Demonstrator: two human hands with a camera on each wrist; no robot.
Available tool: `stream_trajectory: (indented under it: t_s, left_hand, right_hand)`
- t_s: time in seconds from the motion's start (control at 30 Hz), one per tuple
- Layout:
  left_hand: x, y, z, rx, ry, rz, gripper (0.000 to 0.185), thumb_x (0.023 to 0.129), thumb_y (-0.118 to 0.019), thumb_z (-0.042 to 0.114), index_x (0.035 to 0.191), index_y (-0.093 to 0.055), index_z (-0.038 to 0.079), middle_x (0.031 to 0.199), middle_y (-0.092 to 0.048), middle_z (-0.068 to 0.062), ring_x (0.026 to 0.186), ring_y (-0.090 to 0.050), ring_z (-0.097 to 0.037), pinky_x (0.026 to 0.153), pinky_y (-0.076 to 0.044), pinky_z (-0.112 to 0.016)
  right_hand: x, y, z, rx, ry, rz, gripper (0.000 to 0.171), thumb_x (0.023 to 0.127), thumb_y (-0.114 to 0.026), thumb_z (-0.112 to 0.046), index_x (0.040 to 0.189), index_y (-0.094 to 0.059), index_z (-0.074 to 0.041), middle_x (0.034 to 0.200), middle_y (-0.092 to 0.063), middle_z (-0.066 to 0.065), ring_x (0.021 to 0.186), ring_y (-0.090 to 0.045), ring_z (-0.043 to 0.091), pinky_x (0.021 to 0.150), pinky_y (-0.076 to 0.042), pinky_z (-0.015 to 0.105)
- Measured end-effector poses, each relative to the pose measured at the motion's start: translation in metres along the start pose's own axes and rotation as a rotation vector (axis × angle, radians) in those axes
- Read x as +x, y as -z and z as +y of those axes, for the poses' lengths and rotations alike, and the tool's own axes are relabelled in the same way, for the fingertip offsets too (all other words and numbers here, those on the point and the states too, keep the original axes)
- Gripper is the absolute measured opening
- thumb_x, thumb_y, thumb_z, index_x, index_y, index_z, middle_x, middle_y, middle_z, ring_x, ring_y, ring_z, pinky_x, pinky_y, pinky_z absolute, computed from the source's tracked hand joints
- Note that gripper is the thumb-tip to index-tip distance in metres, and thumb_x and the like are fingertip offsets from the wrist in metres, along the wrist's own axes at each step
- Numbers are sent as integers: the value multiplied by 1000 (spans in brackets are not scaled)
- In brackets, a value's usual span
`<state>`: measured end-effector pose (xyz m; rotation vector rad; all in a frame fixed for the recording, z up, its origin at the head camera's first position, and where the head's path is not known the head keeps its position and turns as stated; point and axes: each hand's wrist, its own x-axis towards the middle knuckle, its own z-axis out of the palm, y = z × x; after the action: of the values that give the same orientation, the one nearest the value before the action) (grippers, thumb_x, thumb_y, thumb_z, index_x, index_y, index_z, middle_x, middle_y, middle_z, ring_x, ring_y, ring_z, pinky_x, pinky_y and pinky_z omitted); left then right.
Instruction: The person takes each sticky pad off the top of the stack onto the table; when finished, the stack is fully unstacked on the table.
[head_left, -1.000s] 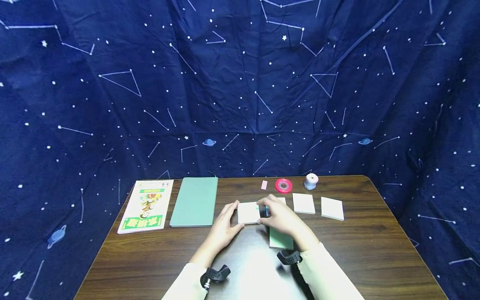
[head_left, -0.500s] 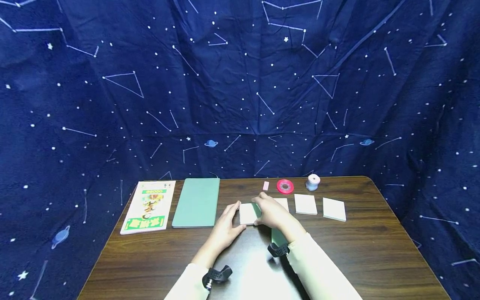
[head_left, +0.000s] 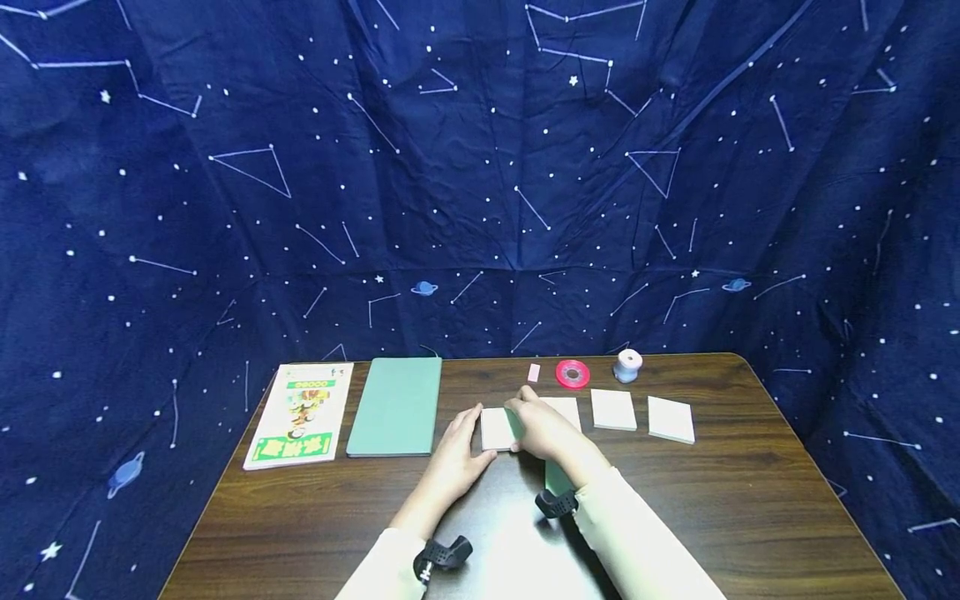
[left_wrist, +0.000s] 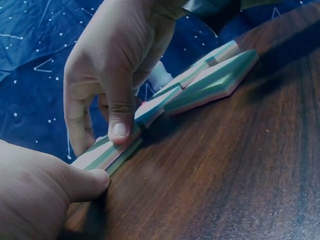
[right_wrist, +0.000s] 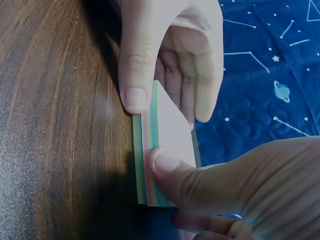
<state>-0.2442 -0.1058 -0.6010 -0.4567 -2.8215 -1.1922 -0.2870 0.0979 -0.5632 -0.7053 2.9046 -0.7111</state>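
Observation:
Between the two hands is a stack of sticky notes (head_left: 495, 429), white on top with green, pink and yellow layers along its edge (right_wrist: 145, 130). My left hand (head_left: 453, 458) grips its left end, thumb on the near edge and fingers toward the far side. My right hand (head_left: 543, 429) pinches the right part, thumb at the near edge, fingers across at the far edge. In the right wrist view the upper layers sit slightly offset from the lower green ones. A green-topped sticky note pad (head_left: 557, 477) lies partly hidden under the right wrist.
Right of the hands lie white-topped pads, one (head_left: 564, 411) partly covered, then a second (head_left: 613, 409) and a third (head_left: 671, 418). Behind are a small pink piece (head_left: 534, 372), a red ring-shaped roll (head_left: 573, 374) and a spool (head_left: 627, 366). A green notebook (head_left: 395, 407) and a book (head_left: 302, 415) lie left.
My right hand has moved slightly left onto the stack, bringing a pad with a blue side down against it. The left hand keeps its place on the stack. The head view has shifted slightly.

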Motion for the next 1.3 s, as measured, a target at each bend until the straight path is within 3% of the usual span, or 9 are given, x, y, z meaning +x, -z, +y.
stream_trajectory:
  t_s: [0.23, 0.6, 0.93, 1.1, 1.3]
  left_hand:
    - [-2, -1, -1, 63, -19, 41, 82, 92, -88, 19, 160, -48, -3, 161, -56, -24, 156, -42, -49, 126, -39, -64]
    - [0, 2, 2, 61, 16, 5, 82, 95, -85, 23, 161, -46, -4, 162, -53, -28, 156, -42, -47, 128, -38, -63]
    - [1, 0, 0, 75, 11, 19, 81, 94, -86, 22, 161, -48, -4, 161, -54, -29, 154, -45, -47, 126, -41, -62]
    - [0, 0, 0, 69, -4, 22, 82, 92, -87, 21, 159, -49, -6, 160, -55, -28, 153, -46, -47, 126, -41, -61]
    - [-1, 0, 0, 65, -15, 11, 70, 96, -84, 22, 154, -56, -3, 163, -55, -19, 155, -44, -43, 128, -38, -60]
  right_hand:
    - [0, 1, -2, -14, 1, -10, 73, 73, -98, -8, 139, -68, 3, 126, -60, 15, 102, -69, 26, 101, -61, 46]
    - [0, 3, -4, -35, 13, 1, 77, 75, -98, -8, 143, -65, 5, 126, -59, 16, 104, -69, 26, 104, -61, 44]
    - [-5, 3, -4, -3, 4, 80, 74, 68, -102, -9, 128, -60, -3, 116, -59, 19, 95, -69, 30, 91, -63, 48]
    - [-9, 8, 1, 10, 5, 111, 58, 78, -97, -12, 123, -60, -8, 112, -63, 12, 100, -70, 28, 91, -61, 49]
    - [-18, 22, 5, 180, 16, 179, 32, 87, -89, -8, 106, -65, -14, 102, -67, 3, 95, -65, 18, 85, -56, 41]
